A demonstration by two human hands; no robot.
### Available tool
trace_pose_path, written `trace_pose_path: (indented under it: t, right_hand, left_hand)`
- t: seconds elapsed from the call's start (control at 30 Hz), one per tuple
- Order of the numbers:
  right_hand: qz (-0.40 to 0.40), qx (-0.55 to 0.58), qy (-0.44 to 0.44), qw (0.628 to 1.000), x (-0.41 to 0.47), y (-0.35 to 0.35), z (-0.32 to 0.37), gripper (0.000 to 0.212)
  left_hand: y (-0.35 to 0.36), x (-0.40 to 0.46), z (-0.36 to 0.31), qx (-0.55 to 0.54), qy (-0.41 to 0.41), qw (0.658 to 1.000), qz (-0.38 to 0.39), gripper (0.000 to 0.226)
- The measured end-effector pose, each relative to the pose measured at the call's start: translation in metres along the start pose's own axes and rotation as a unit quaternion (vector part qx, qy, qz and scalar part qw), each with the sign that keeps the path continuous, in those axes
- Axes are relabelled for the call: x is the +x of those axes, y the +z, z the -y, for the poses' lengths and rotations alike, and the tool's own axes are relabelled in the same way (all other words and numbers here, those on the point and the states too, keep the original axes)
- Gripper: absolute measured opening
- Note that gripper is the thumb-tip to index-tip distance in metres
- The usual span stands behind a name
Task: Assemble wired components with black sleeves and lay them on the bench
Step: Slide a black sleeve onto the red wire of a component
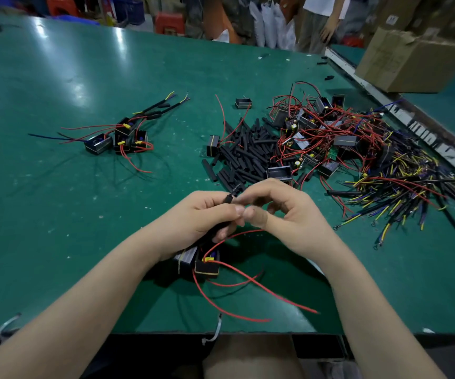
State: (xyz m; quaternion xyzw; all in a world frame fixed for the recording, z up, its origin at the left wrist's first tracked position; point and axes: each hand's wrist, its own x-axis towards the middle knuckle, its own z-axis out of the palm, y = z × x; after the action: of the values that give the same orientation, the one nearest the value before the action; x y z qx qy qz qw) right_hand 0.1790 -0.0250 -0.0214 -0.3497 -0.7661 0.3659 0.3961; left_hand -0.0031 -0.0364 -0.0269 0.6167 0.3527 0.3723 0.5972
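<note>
- Finished components (119,136) lie on the bench (56,201) at ten o'clock;
- sleeve pile (244,151) at one o'clock;
- wire tangle (357,149) right of it;
- cardboard box (409,62) behind, at two o'clock.

A cardboard box (409,61) sits at the far right corner of the green desk (56,105). Beyond the box, a person (322,20) stands beside white bags (272,26) and red stools (168,23).

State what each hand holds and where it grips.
The left hand grips a black sleeve near its upper end. The right hand pinches at that same end; what its fingertips hold cannot be told.
</note>
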Motion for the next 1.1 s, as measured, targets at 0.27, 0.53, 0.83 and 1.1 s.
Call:
trace_pose_path:
  t: [0.27,0.53,0.83,1.1]
  right_hand:
    - [-0.088,-0.069,0.041,0.993,0.001,0.01,-0.001,0.022]
    - [-0.076,0.082,0.176,0.978,0.005,0.009,0.0,0.023]
    - [-0.124,-0.112,-0.057,0.984,0.002,0.007,0.001,0.018]
    - [-0.16,-0.137,-0.128,0.969,0.005,0.012,0.001,0.02]
  left_hand:
    - [0.003,0.001,0.001,0.022,0.008,1.0,-0.005,0.021]
    - [0.001,0.001,0.005,0.044,0.01,0.999,-0.008,0.022]
    - [-0.003,0.002,-0.001,-0.102,-0.027,0.994,-0.015,0.018]
    - [-0.005,0.003,-0.002,-0.154,-0.045,0.986,0.052,0.026]
